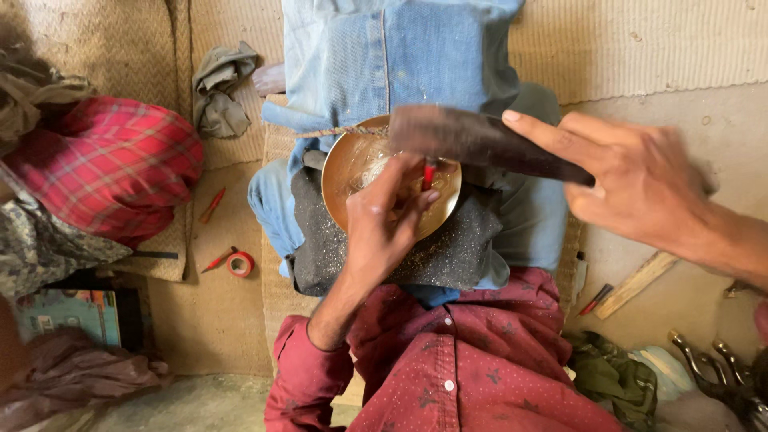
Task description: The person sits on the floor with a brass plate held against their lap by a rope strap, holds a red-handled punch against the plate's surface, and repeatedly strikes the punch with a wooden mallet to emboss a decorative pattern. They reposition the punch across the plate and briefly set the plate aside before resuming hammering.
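Brass-coloured round metal bowl (360, 172) sits on a dark speckled cloth pad (448, 252) across the seated person's lap, between the blue denim knees. All places below are taken from that bowl.

Left hand (388, 216) reaches over the bowl's near rim, fingers pinched together around a thin red-handled punch (430, 173), whose tip appears to meet the bowl's inner face right of centre. Right hand (640, 188) is out to the right of the bowl, fingers clamped on a dark flat wooden mallet (472, 140), index finger laid straight along its top. The mallet is blurred; its head hangs over the bowl's far rim, just above the punch.

Bright scratch marks show inside the bowl's left half.

Judgement on doing this well: the punch wants to stand square to the surface, with the left wrist braced on the pad so the tip does not skid. Blows are likely better short and even than heavy. The bowl looks free on the cloth and could rock, so some downward pressure from the left hand seems wise.

Left of the bowl, on the woven mat, lie a red tape roll (240, 263) and a crumpled grey rag (220, 88). To the right, a pale wooden stick (636, 284).
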